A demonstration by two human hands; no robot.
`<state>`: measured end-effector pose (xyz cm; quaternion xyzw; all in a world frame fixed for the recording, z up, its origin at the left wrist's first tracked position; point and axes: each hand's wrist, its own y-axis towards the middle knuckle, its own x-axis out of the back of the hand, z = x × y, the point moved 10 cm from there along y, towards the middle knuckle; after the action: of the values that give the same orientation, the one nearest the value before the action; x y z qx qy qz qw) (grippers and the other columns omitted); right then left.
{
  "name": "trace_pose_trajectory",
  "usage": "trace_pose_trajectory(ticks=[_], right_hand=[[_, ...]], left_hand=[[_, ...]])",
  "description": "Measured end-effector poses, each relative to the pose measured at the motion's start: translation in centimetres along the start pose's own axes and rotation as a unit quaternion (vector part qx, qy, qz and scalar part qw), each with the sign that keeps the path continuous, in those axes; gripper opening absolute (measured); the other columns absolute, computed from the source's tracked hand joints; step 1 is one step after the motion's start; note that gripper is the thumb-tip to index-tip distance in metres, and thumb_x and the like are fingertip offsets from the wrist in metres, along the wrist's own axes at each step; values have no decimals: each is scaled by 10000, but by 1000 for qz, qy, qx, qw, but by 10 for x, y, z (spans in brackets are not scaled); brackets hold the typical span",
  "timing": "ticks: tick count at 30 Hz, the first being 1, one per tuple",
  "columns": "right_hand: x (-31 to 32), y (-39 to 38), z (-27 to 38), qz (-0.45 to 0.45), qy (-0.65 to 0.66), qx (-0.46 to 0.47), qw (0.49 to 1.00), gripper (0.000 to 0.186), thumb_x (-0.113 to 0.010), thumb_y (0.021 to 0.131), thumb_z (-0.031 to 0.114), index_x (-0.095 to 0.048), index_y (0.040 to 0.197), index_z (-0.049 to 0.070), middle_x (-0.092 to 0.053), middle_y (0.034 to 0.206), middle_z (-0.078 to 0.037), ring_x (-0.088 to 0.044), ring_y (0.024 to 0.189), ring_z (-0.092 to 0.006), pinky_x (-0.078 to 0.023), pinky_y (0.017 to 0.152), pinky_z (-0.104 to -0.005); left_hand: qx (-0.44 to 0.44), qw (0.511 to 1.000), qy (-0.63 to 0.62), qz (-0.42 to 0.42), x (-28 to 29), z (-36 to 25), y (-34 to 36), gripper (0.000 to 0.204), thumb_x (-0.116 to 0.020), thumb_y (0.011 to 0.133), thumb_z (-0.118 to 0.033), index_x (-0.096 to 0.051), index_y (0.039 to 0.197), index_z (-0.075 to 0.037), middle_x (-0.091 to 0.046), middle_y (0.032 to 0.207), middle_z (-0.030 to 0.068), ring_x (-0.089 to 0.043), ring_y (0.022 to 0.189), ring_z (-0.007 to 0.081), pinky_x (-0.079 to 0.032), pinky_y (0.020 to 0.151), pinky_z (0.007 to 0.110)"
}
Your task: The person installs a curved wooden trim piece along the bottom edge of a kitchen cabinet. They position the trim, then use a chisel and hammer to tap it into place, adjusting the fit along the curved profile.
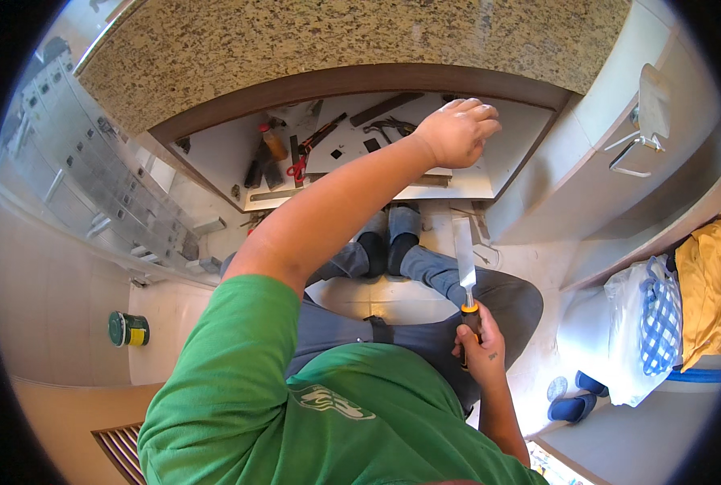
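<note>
My right hand is wrapped round the black and yellow handle of a chisel, held over my right thigh. Its broad flat blade points up and away from me. My left arm reaches across to the right, and my left hand hangs over the front of an open cabinet. Nothing shows in its loosely bent, slightly parted fingers; the palm is hidden. Inside the cabinet, left of that hand, lie pliers, red-handled scissors, a bottle with orange contents and several dark strips.
A speckled stone countertop overhangs the cabinet. A white door with a metal fitting stands at right. Plastic-wrapped cloth, a yellow cloth and dark slippers are lower right. A green tub sits at left.
</note>
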<state>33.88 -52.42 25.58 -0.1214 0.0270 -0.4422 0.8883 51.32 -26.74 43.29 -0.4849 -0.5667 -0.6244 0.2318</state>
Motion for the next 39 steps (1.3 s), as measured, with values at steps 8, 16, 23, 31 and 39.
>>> trace_pose_trajectory(ticks=[8, 16, 23, 31, 39], right_hand=[[4, -5, 0, -12, -1, 7, 1000, 531, -670, 972, 181, -512, 1466, 64, -588, 776, -6, -570, 607, -86, -492, 569, -241], [-4, -7, 7, 8, 14, 32, 999, 510, -670, 981, 221, -515, 1424, 22, -586, 755, -10, -577, 592, -84, -500, 562, -239], [-36, -1, 18, 69, -3, 0, 998, 300, -645, 992, 192, -555, 1213, 11, -617, 786, -39, -635, 623, -117, -530, 581, -260], [-98, 4, 57, 150, 55, 31, 987, 371, -666, 993, 200, -534, 1278, 3, -657, 882, -74, -666, 733, -156, -563, 707, -293], [-120, 18, 51, 148, -25, 14, 989, 544, -697, 993, 223, -483, 1427, -25, -658, 923, -58, -636, 787, -125, -558, 739, -285]], left_hand=[[84, 979, 148, -108, 41, 31, -44, 551, -654, 880, -215, -560, 1403, -70, -558, 1415, 134, -514, 1309, 330, -397, 1130, 473], [220, 919, 284, -163, 141, 106, -213, 524, -719, 833, -245, -630, 1340, -150, -585, 1325, 125, -516, 1282, 346, -393, 1110, 494], [536, 795, 169, -229, 198, 182, -442, 366, -663, 936, -302, -684, 1198, -47, -698, 1173, 169, -655, 1109, 313, -507, 976, 426], [548, 622, -373, -417, 123, 194, -470, 415, -564, 1055, -423, -668, 1026, -23, -740, 950, 98, -671, 841, 184, -539, 791, 317], [330, 466, -661, -487, 103, 196, -336, 505, -459, 1089, -213, -375, 1493, 78, -497, 1493, 233, -509, 1348, 346, -418, 1157, 501]])
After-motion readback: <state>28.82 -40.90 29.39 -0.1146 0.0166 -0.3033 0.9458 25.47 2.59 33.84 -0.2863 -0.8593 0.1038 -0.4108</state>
